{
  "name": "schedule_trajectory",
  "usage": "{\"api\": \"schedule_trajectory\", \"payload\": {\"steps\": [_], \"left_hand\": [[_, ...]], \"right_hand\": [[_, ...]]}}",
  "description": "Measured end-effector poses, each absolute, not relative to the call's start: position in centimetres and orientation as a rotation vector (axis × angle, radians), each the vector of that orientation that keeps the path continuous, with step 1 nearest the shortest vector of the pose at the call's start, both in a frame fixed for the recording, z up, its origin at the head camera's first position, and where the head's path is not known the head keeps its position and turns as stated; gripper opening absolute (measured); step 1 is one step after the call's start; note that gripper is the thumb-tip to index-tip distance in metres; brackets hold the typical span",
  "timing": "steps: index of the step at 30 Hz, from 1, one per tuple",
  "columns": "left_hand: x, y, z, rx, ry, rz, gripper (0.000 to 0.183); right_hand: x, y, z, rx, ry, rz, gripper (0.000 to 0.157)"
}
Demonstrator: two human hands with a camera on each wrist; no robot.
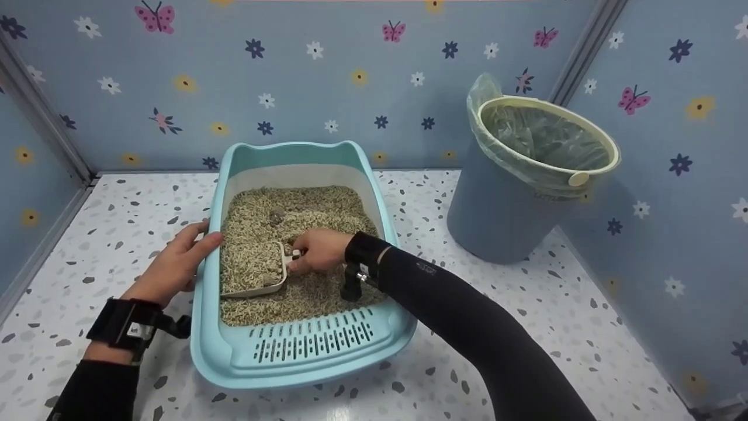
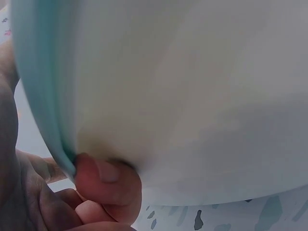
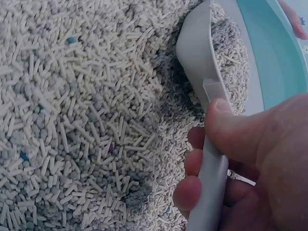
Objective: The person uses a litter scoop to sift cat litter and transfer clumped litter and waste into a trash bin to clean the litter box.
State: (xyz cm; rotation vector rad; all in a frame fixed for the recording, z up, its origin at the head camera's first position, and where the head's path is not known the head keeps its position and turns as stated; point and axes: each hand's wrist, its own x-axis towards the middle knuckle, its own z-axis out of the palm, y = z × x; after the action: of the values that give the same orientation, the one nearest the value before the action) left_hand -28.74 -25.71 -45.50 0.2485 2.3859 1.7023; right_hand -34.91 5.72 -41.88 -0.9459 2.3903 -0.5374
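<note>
A light-blue litter box (image 1: 304, 377) stands on the floor, filled with pale pellet cat litter (image 1: 327, 202). My right hand (image 1: 324, 248) grips the handle of a pale litter scoop (image 3: 195, 45), thumb pressed along its top. The scoop's head lies down in the litter by the box's left wall, loaded with pellets and a grey clump (image 3: 225, 36). On the box's left rim is my left hand (image 1: 175, 263), thumb over the top; the left wrist view shows its fingers curled beneath the rim. Another grey clump (image 3: 138, 195) sits among the pellets outside the scoop.
Right of the box stands a blue-grey trash bin (image 1: 497, 210) with a cream rim and a translucent liner bag (image 1: 549, 137). Behind, a patterned wall (image 1: 315, 93) closes off the speckled floor (image 1: 134, 204). Slots pierce the box's front ledge (image 1: 315, 342).
</note>
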Motion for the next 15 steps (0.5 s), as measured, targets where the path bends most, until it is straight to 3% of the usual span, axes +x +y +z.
{"api": "schedule_trajectory", "payload": {"steps": [15], "left_hand": [[-28.72, -25.67, -45.41, 0.251, 2.402, 1.692, 0.082]], "right_hand": [[-34.56, 5.75, -41.67, -0.919, 2.399, -0.537, 0.039]]}}
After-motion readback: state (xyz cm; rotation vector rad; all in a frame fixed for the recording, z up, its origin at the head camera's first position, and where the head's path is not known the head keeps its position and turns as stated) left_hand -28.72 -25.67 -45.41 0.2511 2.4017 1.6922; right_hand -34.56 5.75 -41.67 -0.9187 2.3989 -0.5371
